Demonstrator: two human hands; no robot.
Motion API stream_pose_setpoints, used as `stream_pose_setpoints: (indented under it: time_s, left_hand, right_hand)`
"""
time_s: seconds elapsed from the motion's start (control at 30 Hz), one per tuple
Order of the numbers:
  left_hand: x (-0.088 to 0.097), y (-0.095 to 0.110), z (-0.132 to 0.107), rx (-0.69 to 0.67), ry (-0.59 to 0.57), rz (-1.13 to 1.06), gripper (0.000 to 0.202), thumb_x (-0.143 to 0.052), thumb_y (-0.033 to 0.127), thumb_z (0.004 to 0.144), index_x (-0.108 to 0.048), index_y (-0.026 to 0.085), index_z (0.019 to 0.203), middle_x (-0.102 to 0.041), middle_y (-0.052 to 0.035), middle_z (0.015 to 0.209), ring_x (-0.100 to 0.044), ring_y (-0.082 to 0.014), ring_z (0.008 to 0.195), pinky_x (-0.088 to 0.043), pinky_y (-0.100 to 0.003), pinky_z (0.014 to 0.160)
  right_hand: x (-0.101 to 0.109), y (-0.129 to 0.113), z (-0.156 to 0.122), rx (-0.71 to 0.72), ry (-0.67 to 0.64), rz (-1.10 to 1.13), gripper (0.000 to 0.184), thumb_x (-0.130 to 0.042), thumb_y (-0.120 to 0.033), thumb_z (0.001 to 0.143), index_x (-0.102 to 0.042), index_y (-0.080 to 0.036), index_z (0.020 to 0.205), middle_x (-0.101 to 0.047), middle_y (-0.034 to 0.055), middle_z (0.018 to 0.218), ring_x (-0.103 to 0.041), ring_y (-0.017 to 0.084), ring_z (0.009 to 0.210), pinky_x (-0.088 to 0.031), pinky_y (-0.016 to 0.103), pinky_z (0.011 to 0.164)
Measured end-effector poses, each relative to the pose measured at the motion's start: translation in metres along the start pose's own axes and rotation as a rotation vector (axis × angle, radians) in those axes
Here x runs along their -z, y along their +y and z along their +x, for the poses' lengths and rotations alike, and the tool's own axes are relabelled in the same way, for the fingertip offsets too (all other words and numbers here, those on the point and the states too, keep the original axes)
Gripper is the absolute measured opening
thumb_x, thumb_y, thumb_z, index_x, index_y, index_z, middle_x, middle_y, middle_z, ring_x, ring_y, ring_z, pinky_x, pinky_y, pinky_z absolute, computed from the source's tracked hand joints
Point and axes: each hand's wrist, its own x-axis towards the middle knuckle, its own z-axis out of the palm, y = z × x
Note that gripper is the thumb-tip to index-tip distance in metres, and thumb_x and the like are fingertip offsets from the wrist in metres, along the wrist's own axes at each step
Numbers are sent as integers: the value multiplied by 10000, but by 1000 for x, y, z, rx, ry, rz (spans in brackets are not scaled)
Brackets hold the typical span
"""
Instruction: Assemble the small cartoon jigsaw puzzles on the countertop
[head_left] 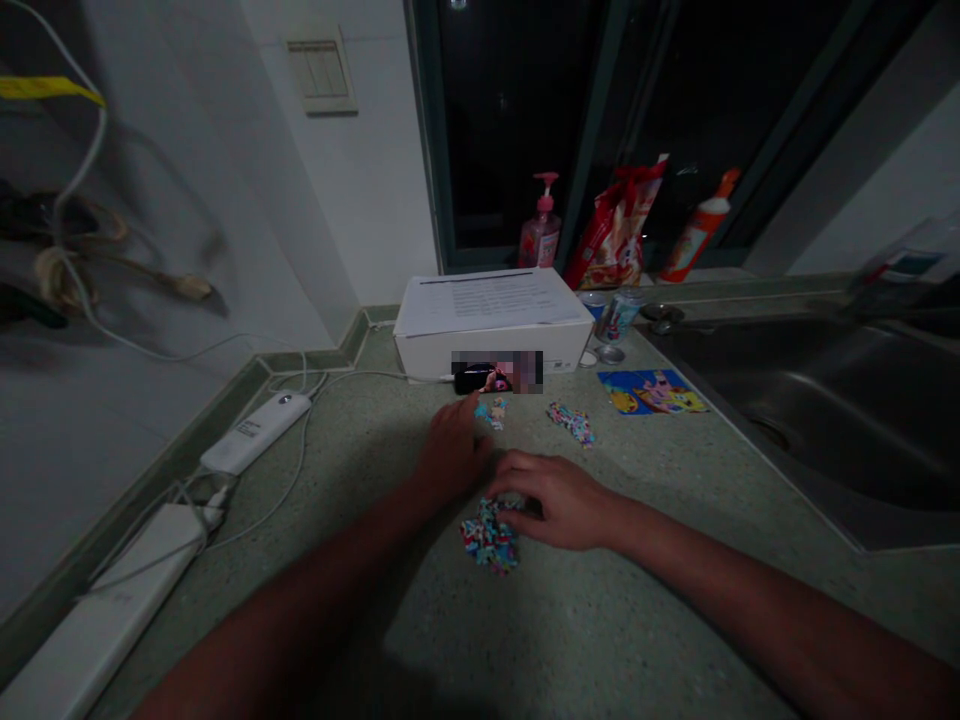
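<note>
A heap of small, colourful jigsaw puzzle pieces (489, 545) lies on the counter in front of me. My right hand (559, 500) is over the heap's far right edge, fingers curved and the thumb apart from them, with no piece visible in its grasp. Just beyond, my left hand (454, 450) reaches forward with its index finger extended, beside a few loose puzzle pieces (493, 412). Its fingertips are close to a phone (472, 379) with a lit screen. Another small group of puzzle pieces (572, 423) lies farther right, near a bright cartoon picture sheet (652, 391).
Behind the phone stands a white box (487, 340) with a printed paper on top. A metal sink (817, 400) borders the counter on the right. Power strips (255, 435) and cables run along the left. A pump bottle (540, 235) and a red bag (619, 230) stand by the window.
</note>
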Motion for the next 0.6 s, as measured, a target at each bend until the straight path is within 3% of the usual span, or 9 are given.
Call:
stream_pose_setpoints:
  time_s: [0.23,0.6]
  left_hand:
    - [-2,-4,0,-39,48,-17,676,-609,98,860,-462,141,1519,-627,-179,1460,-579,-317,1359,-415,-547,1196]
    - [1,-3,0,6,27,-20,515,-658,72,854,-609,188,1353,-769,-85,1145,-690,-277,1111,-493,-510,1086]
  right_hand:
    - [-1,1,1,-20,12,-2,207,-627,-318,991,-729,-252,1159,-695,67,1100,-699,220,994,-562,367,865]
    - [-2,2,1,-16,28,-10,202,-628,-316,996,-731,-242,1153,-703,67,1092,-702,218,978,-570,375,847]
